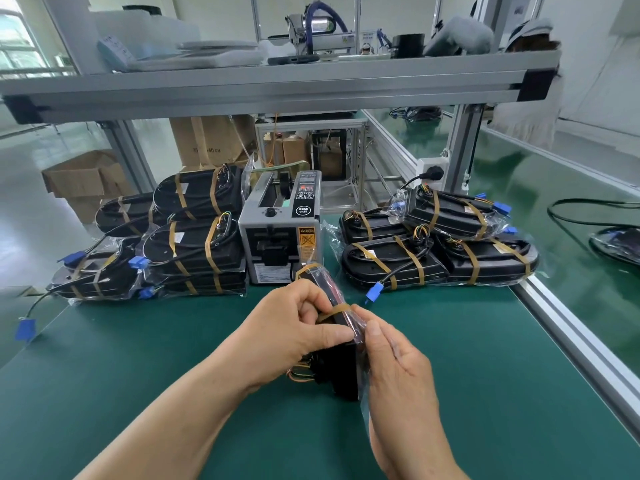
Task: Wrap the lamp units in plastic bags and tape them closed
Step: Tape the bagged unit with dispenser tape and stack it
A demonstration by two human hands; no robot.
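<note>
A black lamp unit in a clear plastic bag stands on edge above the green mat at the centre. My left hand grips its left side, thumb pressing on the bag. My right hand pinches the folded bag and a strip of brown tape against the unit's right side. Coloured wires stick out at the unit's lower left. A grey tape dispenser stands just behind the unit.
Stacks of bagged, taped lamp units lie left and right of the dispenser. An aluminium shelf spans overhead. Another unit and black cable lie on the conveyor at right. Cardboard boxes sit beyond the table.
</note>
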